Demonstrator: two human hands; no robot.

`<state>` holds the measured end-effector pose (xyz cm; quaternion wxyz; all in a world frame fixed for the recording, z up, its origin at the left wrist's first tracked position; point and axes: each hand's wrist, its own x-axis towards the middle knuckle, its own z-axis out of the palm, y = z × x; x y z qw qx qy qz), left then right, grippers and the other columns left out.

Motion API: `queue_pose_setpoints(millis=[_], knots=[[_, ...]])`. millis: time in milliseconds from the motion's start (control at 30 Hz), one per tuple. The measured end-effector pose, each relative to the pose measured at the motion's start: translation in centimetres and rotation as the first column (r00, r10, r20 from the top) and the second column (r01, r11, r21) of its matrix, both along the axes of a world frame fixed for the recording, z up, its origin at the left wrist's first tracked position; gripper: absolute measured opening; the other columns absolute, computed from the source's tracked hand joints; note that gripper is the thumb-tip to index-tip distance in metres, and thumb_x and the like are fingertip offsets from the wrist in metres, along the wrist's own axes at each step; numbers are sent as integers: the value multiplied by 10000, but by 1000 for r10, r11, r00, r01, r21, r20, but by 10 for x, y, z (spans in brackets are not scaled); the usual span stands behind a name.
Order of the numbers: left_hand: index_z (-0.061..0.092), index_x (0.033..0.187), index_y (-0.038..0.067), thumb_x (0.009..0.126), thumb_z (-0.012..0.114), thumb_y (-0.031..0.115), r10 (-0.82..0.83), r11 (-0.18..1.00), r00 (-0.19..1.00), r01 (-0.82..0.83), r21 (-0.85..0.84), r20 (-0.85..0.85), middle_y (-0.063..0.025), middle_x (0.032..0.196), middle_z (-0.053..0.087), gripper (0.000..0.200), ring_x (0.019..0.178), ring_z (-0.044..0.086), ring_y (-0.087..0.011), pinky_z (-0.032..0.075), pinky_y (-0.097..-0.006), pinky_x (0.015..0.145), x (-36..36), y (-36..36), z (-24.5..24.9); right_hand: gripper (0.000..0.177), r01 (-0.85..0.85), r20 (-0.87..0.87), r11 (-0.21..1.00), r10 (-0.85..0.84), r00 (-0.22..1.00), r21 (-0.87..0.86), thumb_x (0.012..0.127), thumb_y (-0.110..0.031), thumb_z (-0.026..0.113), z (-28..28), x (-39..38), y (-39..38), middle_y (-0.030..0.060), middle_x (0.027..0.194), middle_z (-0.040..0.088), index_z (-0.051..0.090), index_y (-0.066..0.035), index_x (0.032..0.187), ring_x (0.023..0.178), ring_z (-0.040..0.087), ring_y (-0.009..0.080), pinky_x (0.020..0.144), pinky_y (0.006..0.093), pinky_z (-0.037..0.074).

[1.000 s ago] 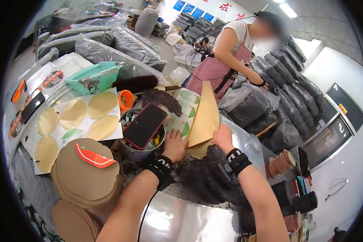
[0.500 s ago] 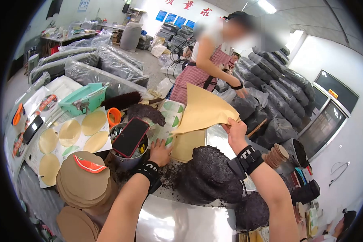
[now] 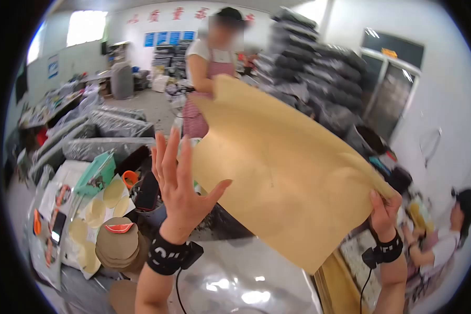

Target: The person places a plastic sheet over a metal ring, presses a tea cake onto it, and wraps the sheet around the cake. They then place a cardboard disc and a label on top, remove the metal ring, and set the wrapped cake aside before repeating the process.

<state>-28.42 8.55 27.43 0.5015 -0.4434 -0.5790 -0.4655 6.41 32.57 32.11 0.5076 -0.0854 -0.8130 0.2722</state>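
Note:
A large sheet of tan paper point(image 3: 282, 178) hangs in the air, slightly curled, over the worktable. My right hand point(image 3: 384, 209) pinches its right edge, thumb on the near face. To the sheet's left, my left hand point(image 3: 182, 183) is raised with its fingers spread and nothing in them; it overlaps the paper's left edge in this view. Below lies a shiny metal surface point(image 3: 235, 277). Part of a dark heap point(image 3: 227, 222) shows under the paper, the rest hidden behind it.
A stack of brown wavy-edged discs point(image 3: 118, 243) stands at left, near a phone point(image 3: 147, 191) on a pot, an orange cup point(image 3: 130, 179) and a green basket point(image 3: 97, 172). A co-worker in a checked apron point(image 3: 196, 115) stands beyond. Another person point(image 3: 439, 240) is at right. Dark bagged bundles point(image 3: 324, 78) are piled behind.
My right hand has lifted the tan paper up and to the right, so it spreads across the view. My left hand has come off the table and opened. The camera view has tilted up.

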Motion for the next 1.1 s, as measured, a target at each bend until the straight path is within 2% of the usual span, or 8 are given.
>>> queue_pose_setpoints(millis=[33,267,433,533,667,767,867,1100], knots=[[373,1514,-21,712,894,198,-19,991,998,10,-133,-62,-204,1484,491,981,1425,416,-415,312,-538,1184,27,-8,27,217,80,84,857,-142,986,509,911,-76,660,6,33,-8,128,895,733,722,35,1087,685,671,214,622,283,510],[690,1259,142,735,785,72,-272,533,957,239,-811,102,-139,943,709,537,818,677,-355,524,-409,710,153,-7,66,307,-166,236,684,-10,972,711,925,-130,589,34,138,-83,118,984,738,724,22,1155,709,683,255,594,335,533],[732,1035,83,840,699,19,-378,647,912,381,-661,156,-128,934,716,207,747,680,-340,531,-368,653,211,-8,45,312,148,-144,977,-126,982,156,961,-155,581,-3,227,-80,118,1063,748,669,40,1189,791,682,254,729,353,541],[679,1018,-22,982,643,62,-452,617,704,690,-379,547,-105,938,735,98,780,682,-191,506,-270,721,206,-2,24,330,517,176,839,-491,853,-166,963,-231,615,-67,292,-38,124,1049,744,671,17,1174,797,679,284,751,371,536],[645,1121,-41,1040,604,102,-541,502,400,860,-98,740,-11,1037,721,169,888,645,-83,500,-236,775,204,10,-10,380,785,785,599,-406,468,-158,894,-293,723,-234,391,14,151,1006,718,685,8,1123,898,676,353,846,410,527],[632,1207,-5,1032,612,89,-571,412,18,871,268,820,-21,1082,715,200,930,651,-89,510,-239,795,212,22,-59,540,670,682,742,-482,550,-16,807,-398,799,-297,391,-45,185,1227,655,676,-31,1183,1159,593,377,1021,478,455],[619,1246,-7,1023,622,91,-453,415,-49,872,259,890,-54,1171,688,243,1022,644,-128,537,-278,852,236,34,-113,675,384,689,857,-508,517,343,750,-468,832,-342,370,-78,187,1364,580,647,-74,1267,1320,481,386,1119,567,354],[557,1306,-33,1029,598,73,-212,458,-179,850,259,961,-102,1212,667,300,1055,636,-177,549,-330,885,358,15,-209,834,609,657,760,-582,479,229,745,-538,804,-361,408,-64,249,1456,466,558,-85,1400,1411,374,432,1178,645,235]])
